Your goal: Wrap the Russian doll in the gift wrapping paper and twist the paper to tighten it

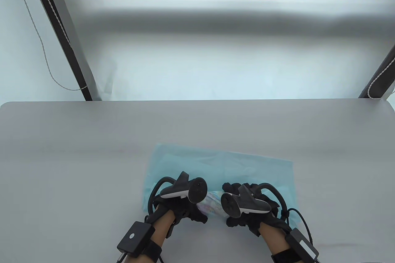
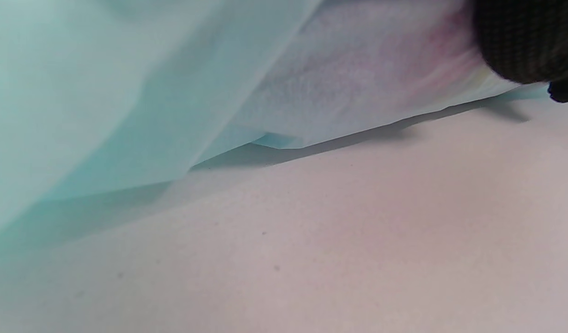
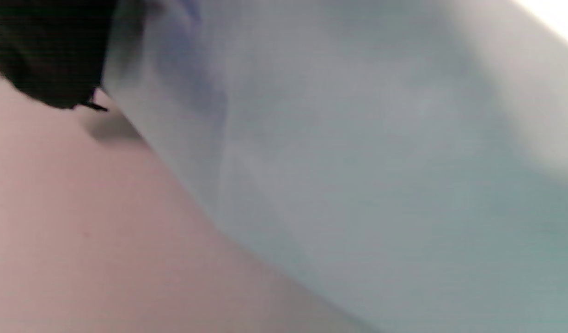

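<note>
— Where the doll [image 1: 213,203] is wanted, it is found between the two hands, near the front edge of the table [image 1: 77,152], lying on its side under one layer of the paper [image 1: 222,164]; its colours are seen through the sheet.

— And its long axis?

— It is laid left to right, so one end is met by the left hand [image 1: 182,204] and the other by the right hand [image 1: 247,206]. Neither is nearer; both are touching the bundle.

— How are the fingers held?

— They are curled down onto the covered doll, as far as can be made out; whether paper alone is pinched cannot be told, since the trackers are in the way.

— Any containers?

— None is seen. Most of the sheet is spread flat beyond the hands, so rolling away from the person is judged to be called for.
</note>
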Demonstrator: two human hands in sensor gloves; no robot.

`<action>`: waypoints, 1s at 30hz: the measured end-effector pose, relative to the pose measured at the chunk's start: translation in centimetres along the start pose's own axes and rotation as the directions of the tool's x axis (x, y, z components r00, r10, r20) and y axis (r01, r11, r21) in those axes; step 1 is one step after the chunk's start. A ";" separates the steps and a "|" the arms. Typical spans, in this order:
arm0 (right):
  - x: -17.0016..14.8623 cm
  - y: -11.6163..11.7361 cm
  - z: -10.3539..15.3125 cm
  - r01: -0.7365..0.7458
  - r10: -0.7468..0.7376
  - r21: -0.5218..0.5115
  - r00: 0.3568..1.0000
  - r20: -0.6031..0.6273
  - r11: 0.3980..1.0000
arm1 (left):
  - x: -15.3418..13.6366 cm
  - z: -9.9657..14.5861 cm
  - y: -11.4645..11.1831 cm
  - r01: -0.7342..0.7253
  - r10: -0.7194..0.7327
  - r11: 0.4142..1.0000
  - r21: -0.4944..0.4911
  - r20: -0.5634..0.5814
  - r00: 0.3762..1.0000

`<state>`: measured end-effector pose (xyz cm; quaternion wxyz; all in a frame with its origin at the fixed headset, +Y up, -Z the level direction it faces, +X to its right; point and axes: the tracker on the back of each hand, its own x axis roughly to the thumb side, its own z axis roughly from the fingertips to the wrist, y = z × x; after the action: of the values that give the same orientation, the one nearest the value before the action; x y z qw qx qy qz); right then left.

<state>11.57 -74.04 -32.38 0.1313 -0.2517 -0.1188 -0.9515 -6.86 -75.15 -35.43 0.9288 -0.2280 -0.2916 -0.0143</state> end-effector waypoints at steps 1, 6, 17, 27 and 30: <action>-0.1 0.0 0.0 0.008 -0.008 -0.009 1.000 0.005 1.000 | 0.0 0.1 -0.1 0.010 -0.010 1.000 -0.002 -0.010 1.000; -1.2 0.5 -0.2 0.140 -0.140 -0.004 0.990 -0.002 0.990 | 0.4 0.6 -0.6 0.106 -0.103 0.994 0.029 -0.089 0.991; -1.9 0.6 0.0 0.184 -0.184 0.024 0.983 -0.011 0.983 | 0.7 0.4 -0.3 0.146 -0.142 0.979 0.141 -0.039 0.989; -1.7 0.4 0.2 0.168 -0.168 0.022 0.985 0.025 0.986 | 0.0 0.3 -0.3 0.032 -0.032 0.999 0.006 -0.017 0.999; -2.3 0.7 -0.1 0.221 -0.221 0.026 0.975 0.023 0.975 | 0.6 0.7 -0.5 0.115 -0.113 0.992 0.042 -0.065 0.991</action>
<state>13.68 -74.26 -33.51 0.0261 -0.2475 -0.1587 -0.9554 -6.77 -75.25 -34.40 0.9401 -0.1893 -0.2752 -0.0679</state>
